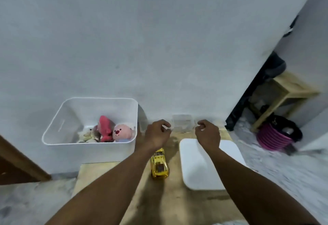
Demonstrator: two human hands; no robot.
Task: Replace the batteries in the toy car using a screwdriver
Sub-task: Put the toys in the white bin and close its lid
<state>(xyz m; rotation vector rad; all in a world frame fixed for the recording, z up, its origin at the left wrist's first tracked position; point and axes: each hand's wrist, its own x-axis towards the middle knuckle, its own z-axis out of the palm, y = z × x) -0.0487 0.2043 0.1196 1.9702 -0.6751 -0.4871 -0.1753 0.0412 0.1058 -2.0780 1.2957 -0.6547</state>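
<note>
The yellow toy car [159, 164] stands on the wooden table [177, 205], partly under my left forearm. Both arms stretch past it toward a small clear plastic box [182, 124] at the wall. My left hand [157, 133] hovers at the box's left side and my right hand [208, 132] at its right side, each with loosely curled fingers. Neither hand plainly holds anything, and blur hides whether the fingertips touch the box. No screwdriver or batteries are visible.
A white bin [53, 136] with plush toys stands at the left of the table. A white lid [200, 171] lies flat to the right of the car. Another clear container [143, 125] stands by the wall. A wooden stool [284, 91] and pink basket [273, 136] are on the floor at right.
</note>
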